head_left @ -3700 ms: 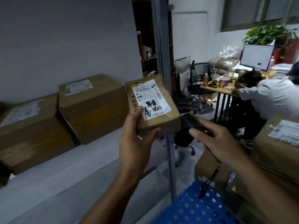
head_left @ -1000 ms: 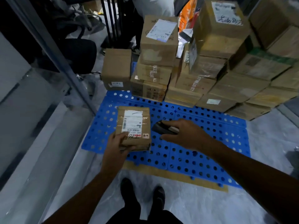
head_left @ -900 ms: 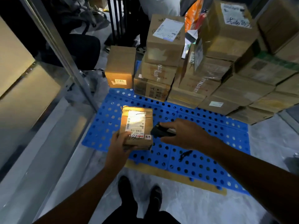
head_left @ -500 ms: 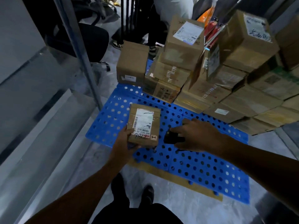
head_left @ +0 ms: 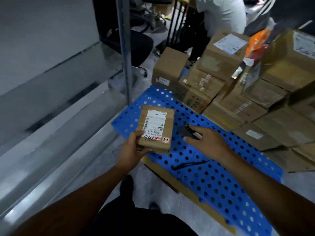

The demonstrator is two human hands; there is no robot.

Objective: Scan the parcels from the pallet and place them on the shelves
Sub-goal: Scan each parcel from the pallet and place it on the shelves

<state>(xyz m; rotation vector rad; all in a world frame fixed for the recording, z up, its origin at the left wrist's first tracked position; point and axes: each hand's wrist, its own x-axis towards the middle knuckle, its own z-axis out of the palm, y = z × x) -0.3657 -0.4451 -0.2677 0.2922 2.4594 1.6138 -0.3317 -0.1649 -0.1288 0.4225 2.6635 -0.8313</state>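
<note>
Your left grip (head_left: 131,150) holds a labelled parcel (head_left: 156,129), your right grip (head_left: 208,142) clasps the scanner (head_left: 186,132), and the stack (head_left: 238,92) on the pallet (head_left: 213,181) awaits shelving.

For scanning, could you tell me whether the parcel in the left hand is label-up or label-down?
Label-up: the parcel shows its white shipping label to the camera, while the left hand grips its near edge.

Person in white shirt (head_left: 221,12) sits top centre, beside black desk legs (head_left: 176,19). Black office chair (head_left: 136,43) is left of them. Flat cardboard sheet (head_left: 158,168) lies on grey floor (head_left: 153,189).
</note>
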